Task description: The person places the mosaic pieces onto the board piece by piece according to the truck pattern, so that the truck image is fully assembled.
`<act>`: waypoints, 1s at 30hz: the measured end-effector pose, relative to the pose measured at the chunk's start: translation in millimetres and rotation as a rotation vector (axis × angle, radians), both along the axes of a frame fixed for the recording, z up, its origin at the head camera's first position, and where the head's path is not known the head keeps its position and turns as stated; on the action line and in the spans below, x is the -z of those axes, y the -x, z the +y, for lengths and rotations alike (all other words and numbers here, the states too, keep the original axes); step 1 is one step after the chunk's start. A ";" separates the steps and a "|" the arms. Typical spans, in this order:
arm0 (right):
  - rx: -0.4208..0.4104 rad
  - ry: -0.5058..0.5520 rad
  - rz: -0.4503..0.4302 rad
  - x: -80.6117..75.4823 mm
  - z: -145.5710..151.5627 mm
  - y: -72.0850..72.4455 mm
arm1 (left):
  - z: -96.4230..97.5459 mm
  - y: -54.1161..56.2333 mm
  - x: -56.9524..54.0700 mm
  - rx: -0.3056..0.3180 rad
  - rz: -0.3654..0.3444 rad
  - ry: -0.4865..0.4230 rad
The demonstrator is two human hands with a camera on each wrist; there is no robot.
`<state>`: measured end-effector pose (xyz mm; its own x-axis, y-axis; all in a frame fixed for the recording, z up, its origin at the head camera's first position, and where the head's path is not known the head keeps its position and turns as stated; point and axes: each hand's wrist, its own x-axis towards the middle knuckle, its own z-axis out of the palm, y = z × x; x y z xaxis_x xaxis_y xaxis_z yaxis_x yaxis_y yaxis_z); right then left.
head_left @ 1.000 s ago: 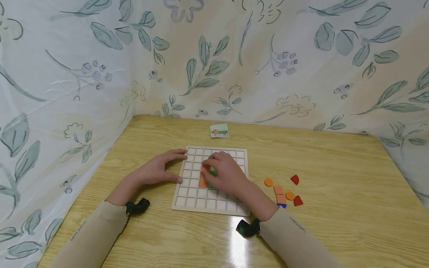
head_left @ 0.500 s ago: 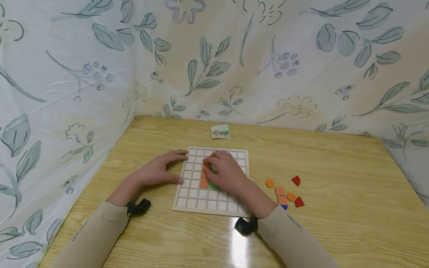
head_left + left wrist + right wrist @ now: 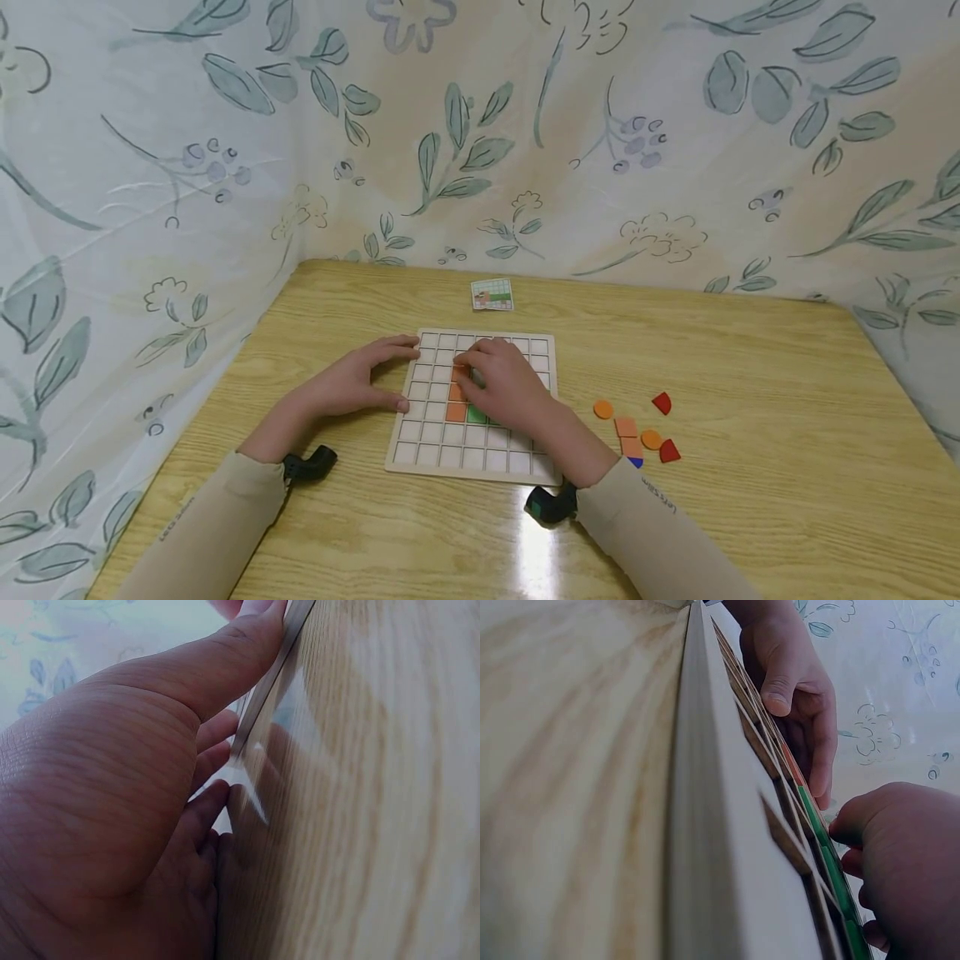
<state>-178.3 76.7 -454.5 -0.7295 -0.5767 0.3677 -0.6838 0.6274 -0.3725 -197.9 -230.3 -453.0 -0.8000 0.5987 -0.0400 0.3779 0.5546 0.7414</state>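
Note:
A white gridded board [image 3: 428,456] lies on the table in front of me. My left hand [image 3: 347,382] rests along its left side, thumb and fingertips spread and touching the edge. Over the middle of the grid, my right hand [image 3: 512,385] has curled fingers, with thumb and index finger pinching an orange square tile [image 3: 459,372]. Below that tile sits another orange square [image 3: 456,412], with a green tile [image 3: 476,414] beside it. More green tiles [image 3: 832,870] show in the right wrist view. My right hand hides part of the grid.
Right of the board lie loose pieces: orange discs [image 3: 603,409], salmon squares [image 3: 626,427], red quarter-circles [image 3: 662,403] and a partly covered blue piece [image 3: 636,462]. A small picture card [image 3: 492,295] lies behind the board. A floral cloth [image 3: 465,167] hangs behind the table.
My right fingers have shifted slightly over the orange tiles, leaving more of the orange column visible. My left hand has stayed at the board's edge.

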 end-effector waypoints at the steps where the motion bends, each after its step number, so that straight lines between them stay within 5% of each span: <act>1: 0.000 0.001 0.000 0.3 0.2 0.2 | 0.2 -0.1 -0.2 0.000 -0.001 0.000; 18: -0.002 -0.037 0.026 -1.2 1.7 -1.6 | 1.7 -0.1 0.5 0.001 -0.007 -0.008; 30: -0.011 0.005 0.063 -6.9 12.8 -19.8 | 1.3 -2.5 3.3 -0.005 0.009 0.000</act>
<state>-158.5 89.5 -447.6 -0.6984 -0.5825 0.4159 -0.7128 0.6182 -0.3313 -195.4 -229.0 -456.3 -0.8034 0.5944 -0.0332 0.3814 0.5568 0.7379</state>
